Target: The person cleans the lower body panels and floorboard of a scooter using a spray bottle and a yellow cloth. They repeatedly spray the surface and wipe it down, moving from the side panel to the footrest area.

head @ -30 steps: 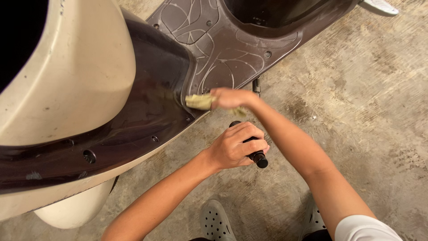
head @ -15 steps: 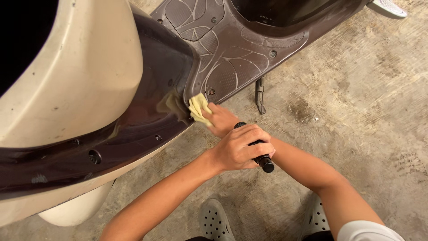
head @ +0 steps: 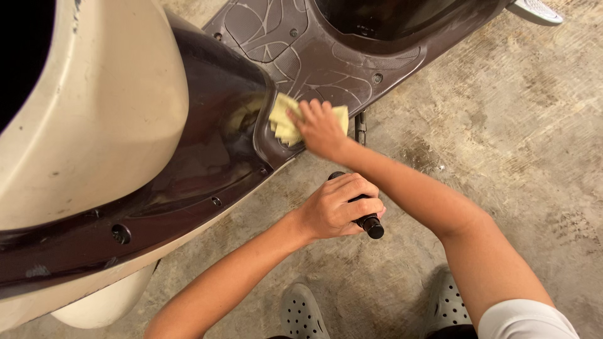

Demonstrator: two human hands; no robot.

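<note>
I press my right hand flat on the yellow cloth at the scooter footboard edge, twelve o'clock from my left hand, which grips a dark bottle; wiping step, steady pressure.

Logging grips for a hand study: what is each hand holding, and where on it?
Left hand wraps the black bottle around its body; right hand presses the yellow cloth flat, middle under the palm.

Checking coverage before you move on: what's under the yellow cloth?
The yellow cloth lies on the scooter's brown floorboard, pressed flat by the right hand. The panel surface directly beneath the cloth is covered, so its condition cannot be seen.
</note>
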